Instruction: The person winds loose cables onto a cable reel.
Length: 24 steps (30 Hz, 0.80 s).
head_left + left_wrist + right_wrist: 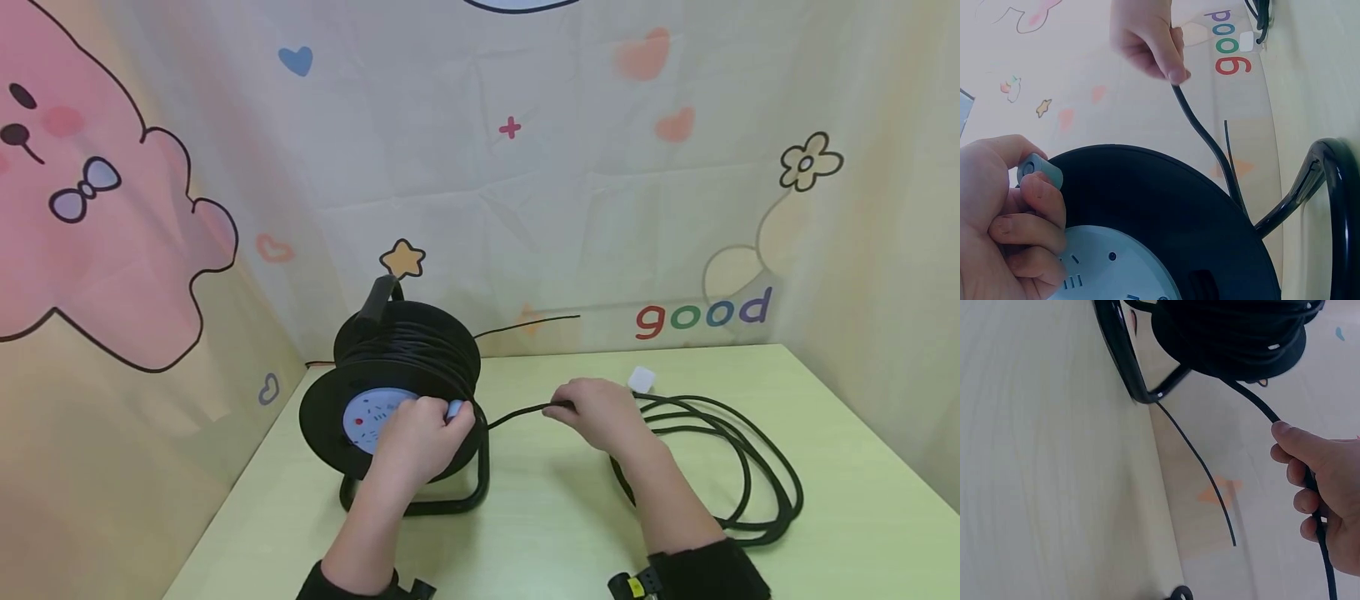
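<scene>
Because the cable (1193,119) seems pliable, the right hand (602,413) suitably grips it beside the reel (318,421), left hand (420,440) pinching its knob (454,408).

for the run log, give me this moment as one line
left hand: pinches light-blue knob on cable reel | right hand: grips black cable | loose coils: on table, right of reel
</scene>
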### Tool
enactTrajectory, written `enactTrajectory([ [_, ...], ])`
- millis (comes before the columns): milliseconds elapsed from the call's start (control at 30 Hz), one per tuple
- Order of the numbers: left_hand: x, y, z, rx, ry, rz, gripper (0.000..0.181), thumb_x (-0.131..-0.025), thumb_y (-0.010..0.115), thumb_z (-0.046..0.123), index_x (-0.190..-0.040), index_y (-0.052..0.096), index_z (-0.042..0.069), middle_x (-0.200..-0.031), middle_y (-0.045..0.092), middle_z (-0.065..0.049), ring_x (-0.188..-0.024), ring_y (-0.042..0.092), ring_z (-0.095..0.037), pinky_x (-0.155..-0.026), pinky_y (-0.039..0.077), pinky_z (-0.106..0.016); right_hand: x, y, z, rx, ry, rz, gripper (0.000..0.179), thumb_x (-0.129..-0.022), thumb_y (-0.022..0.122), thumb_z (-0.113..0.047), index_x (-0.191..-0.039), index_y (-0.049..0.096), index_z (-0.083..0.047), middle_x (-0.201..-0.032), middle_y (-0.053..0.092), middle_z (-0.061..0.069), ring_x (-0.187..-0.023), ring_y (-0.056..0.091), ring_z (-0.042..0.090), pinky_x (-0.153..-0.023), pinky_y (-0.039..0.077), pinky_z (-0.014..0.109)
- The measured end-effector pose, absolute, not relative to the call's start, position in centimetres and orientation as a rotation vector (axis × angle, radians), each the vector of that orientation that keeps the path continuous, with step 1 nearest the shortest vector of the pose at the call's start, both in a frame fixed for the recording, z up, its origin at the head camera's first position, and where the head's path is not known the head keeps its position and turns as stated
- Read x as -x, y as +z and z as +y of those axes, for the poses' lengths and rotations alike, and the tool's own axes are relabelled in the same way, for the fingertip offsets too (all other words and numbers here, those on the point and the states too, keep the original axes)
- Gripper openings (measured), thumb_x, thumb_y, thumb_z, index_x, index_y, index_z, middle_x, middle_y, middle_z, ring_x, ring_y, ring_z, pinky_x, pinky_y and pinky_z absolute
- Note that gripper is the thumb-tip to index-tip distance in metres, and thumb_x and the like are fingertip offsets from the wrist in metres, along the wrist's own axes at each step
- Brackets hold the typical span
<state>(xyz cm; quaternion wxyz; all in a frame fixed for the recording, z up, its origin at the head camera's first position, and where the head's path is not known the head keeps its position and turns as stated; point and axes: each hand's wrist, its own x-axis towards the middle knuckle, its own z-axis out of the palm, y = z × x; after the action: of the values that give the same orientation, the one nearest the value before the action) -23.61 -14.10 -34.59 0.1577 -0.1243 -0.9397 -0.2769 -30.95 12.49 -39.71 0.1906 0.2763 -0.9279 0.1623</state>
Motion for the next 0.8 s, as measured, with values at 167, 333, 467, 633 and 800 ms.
enactTrajectory([
  [167, 23.5, -34.6, -14.1, 0.362, -0.795, -2.684, 0.053, -0.093, 0.05, 0.039, -0.048, 0.036, 0.015, -0.043, 0.029, 0.008, -0.037, 0.036, -0.013, -0.037, 0.025, -0.027, 30.5, -39.1, 14.9, -0.712, 0.43, -2.63, 0.011, -0.084, 0.071, -0.039, -0.084, 0.069, -0.029, -0.075, 0.062, -0.017, -0.065, 0.054, 0.003, -0.056, 0.046, 0.03],
  [333, 23.6, -34.6, -14.1, 0.363, -0.781, -2.68, 0.053, -0.092, 0.05, 0.039, -0.048, 0.035, 0.015, -0.043, 0.028, 0.008, -0.037, 0.036, -0.013, -0.037, 0.025, -0.027, 30.1, -38.6, 17.8, -0.642, 0.436, -2.654, 0.012, -0.086, 0.069, -0.041, -0.088, 0.069, -0.029, -0.077, 0.062, -0.016, -0.066, 0.053, 0.006, -0.053, 0.044, 0.032],
  [467, 23.5, -34.6, -14.0, 0.359, -0.787, -2.695, 0.053, -0.092, 0.05, 0.039, -0.048, 0.036, 0.014, -0.043, 0.029, 0.007, -0.037, 0.038, -0.013, -0.037, 0.026, -0.027, 29.8, -38.4, 20.9, -0.561, 0.468, -2.647, 0.014, -0.089, 0.066, -0.042, -0.092, 0.069, -0.029, -0.084, 0.066, -0.011, -0.072, 0.057, 0.011, -0.056, 0.047, 0.038],
  [633, 23.5, -34.7, -13.9, 0.339, -0.799, -2.72, 0.053, -0.093, 0.049, 0.04, -0.048, 0.037, 0.014, -0.043, 0.03, 0.007, -0.038, 0.038, -0.014, -0.038, 0.026, -0.027, 29.1, -38.2, 24.0, -0.494, 0.578, -2.652, 0.014, -0.091, 0.065, -0.034, -0.096, 0.071, -0.023, -0.089, 0.068, -0.005, -0.077, 0.057, 0.016, -0.065, 0.046, 0.042],
  [800, 23.5, -34.6, -14.0, 0.32, -0.823, -2.721, 0.053, -0.093, 0.049, 0.042, -0.049, 0.037, 0.014, -0.044, 0.03, 0.006, -0.037, 0.037, -0.014, -0.037, 0.026, -0.027, 28.9, -38.0, 24.7, -0.522, 0.645, -2.639, 0.015, -0.092, 0.064, -0.031, -0.097, 0.072, -0.019, -0.09, 0.069, -0.004, -0.077, 0.057, 0.016, -0.068, 0.047, 0.042],
])
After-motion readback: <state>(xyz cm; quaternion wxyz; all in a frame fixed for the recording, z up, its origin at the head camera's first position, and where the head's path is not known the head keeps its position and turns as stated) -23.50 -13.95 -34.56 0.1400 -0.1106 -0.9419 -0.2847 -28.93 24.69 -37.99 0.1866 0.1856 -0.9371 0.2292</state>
